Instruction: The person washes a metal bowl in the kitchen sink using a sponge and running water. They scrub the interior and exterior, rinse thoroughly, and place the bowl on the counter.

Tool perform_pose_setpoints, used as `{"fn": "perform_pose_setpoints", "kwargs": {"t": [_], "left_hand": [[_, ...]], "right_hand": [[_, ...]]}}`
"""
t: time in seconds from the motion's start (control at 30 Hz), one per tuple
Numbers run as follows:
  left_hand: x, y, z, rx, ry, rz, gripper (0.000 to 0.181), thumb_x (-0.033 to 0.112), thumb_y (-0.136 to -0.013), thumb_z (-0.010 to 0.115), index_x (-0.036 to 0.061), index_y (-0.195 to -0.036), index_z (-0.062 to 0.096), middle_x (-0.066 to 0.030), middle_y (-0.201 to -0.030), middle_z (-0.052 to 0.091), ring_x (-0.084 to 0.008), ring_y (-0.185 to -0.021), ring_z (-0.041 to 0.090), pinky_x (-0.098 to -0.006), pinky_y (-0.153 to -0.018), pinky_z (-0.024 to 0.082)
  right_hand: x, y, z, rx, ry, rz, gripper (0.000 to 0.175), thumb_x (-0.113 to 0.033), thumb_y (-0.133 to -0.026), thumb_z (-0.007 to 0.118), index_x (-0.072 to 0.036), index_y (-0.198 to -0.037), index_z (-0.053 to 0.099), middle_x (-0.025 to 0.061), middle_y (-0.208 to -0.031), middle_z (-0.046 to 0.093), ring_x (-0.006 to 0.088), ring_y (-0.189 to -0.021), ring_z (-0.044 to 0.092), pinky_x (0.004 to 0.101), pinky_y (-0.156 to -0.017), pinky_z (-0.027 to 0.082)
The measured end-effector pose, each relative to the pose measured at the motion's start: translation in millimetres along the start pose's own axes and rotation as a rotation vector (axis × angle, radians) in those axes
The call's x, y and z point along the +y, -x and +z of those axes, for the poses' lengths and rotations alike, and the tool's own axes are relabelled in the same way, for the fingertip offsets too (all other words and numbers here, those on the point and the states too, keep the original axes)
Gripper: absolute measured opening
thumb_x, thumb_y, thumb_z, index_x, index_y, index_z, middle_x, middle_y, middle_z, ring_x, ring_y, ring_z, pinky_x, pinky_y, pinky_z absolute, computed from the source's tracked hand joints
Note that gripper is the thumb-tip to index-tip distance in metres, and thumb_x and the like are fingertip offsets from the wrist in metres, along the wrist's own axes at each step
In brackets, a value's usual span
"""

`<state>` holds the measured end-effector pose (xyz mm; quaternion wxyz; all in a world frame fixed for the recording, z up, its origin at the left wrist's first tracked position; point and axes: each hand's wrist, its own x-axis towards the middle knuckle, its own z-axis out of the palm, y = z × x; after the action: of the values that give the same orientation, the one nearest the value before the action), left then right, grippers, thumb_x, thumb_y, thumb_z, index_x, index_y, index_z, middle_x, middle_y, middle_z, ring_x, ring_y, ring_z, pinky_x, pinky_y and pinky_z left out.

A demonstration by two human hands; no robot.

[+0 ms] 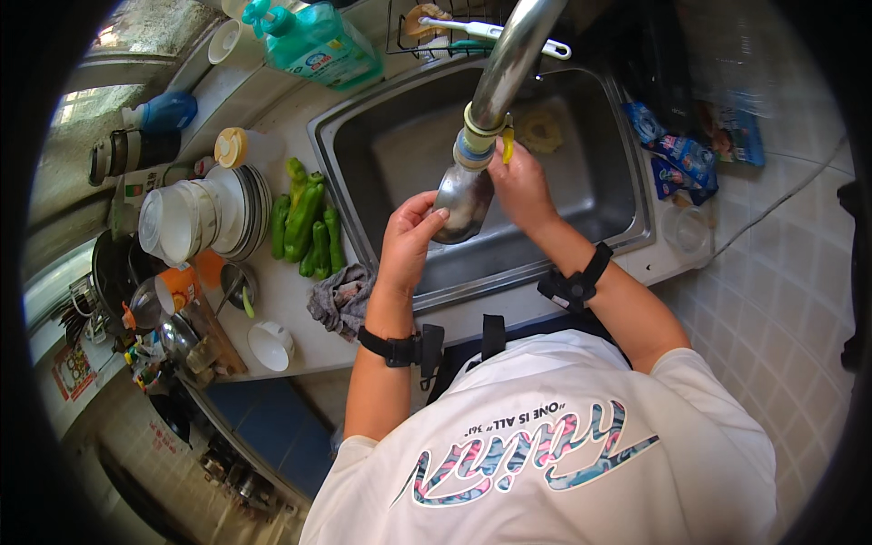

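Observation:
Over the stainless steel sink [436, 271], a small rounded metal vessel [464, 204], perhaps a bowl or ladle head, is tilted below the tap's mouth. My left hand [411, 235] grips its near left edge, thumb on top and fingers behind. My right hand [523, 187] is at the vessel's right side. Its fingertips are hidden behind the vessel and the tap, so their hold does not show. The curved metal tap [511, 75] ends in a pale collar with a small yellow lever [507, 144], and covers part of the vessel.
Green peppers [303, 221] and a grey rag [343, 300] lie left of the sink, beside stacked plates [248, 211]. A white bowl [270, 345] sits near the counter edge. Behind stand a green soap bottle [323, 48] and wire rack [402, 48]. Blue packets [681, 160] lie right.

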<state>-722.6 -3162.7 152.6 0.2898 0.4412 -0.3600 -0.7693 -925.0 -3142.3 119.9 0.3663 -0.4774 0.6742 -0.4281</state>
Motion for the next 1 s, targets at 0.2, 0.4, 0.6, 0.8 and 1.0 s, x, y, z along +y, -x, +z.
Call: {"fn": "perform_pose_setpoints", "kwargs": {"t": [0.2, 0.4, 0.6, 0.8, 1.0], "left_hand": [[-1, -6, 12, -0.076, -0.003, -0.051, 0.029, 0.009, -0.095, 0.063, -0.0034, -0.122, 0.064, -0.0036, -0.107, 0.071, -0.0103, -0.096, 0.065, -0.0247, -0.089, 0.05], [-9, 12, 23, -0.081, -0.052, -0.013, 0.027, 0.006, -0.096, 0.063, -0.0042, -0.121, 0.065, -0.0002, -0.103, 0.069, -0.0062, -0.09, 0.06, -0.0216, -0.082, 0.047], [4, 24, 11, 0.009, 0.012, 0.027, 0.026, 0.006, -0.094, 0.064, -0.0022, -0.118, 0.066, 0.0, -0.1, 0.068, -0.0081, -0.09, 0.061, -0.0237, -0.083, 0.048], [13, 12, 4, -0.021, -0.014, -0.064, 0.012, 0.011, -0.093, 0.059, 0.0031, -0.094, 0.068, 0.0049, -0.084, 0.062, -0.0057, -0.08, 0.055, -0.0217, -0.076, 0.043], [17, 4, 13, 0.008, -0.025, -0.107, 0.014, 0.014, -0.093, 0.059, 0.0076, -0.081, 0.063, 0.0076, -0.076, 0.054, -0.0043, -0.073, 0.047, -0.0214, -0.07, 0.036]], "right_hand": [[-52, 33, 8, -0.088, 0.265, -0.4, 0.046, -0.017, -0.093, 0.059, -0.001, -0.134, 0.051, 0.022, -0.131, 0.053, 0.0417, -0.131, 0.045, 0.0539, -0.113, 0.032], [-24, -9, 8, -0.365, 0.129, 0.157, 0.031, -0.018, -0.097, 0.051, -0.001, -0.12, 0.062, 0.0168, -0.114, 0.068, 0.034, -0.113, 0.062, 0.0419, -0.102, 0.046], [-3, -32, -7, -0.495, -0.733, 0.222, 0.03, -0.03, -0.097, 0.061, -0.003, -0.087, 0.069, 0.0015, -0.089, 0.071, 0.0093, -0.082, 0.062, 0.0322, -0.071, 0.049], [9, -31, -1, -0.379, -0.501, 0.128, 0.029, -0.022, -0.092, 0.069, -0.002, -0.071, 0.065, -0.0074, -0.066, 0.056, 0.0018, -0.063, 0.046, 0.0237, -0.056, 0.04], [2, -27, 3, -0.329, -0.413, 0.014, 0.025, -0.016, -0.088, 0.072, 0.001, -0.071, 0.066, -0.0063, -0.062, 0.057, 0.0014, -0.063, 0.048, 0.0249, -0.056, 0.042]]}}
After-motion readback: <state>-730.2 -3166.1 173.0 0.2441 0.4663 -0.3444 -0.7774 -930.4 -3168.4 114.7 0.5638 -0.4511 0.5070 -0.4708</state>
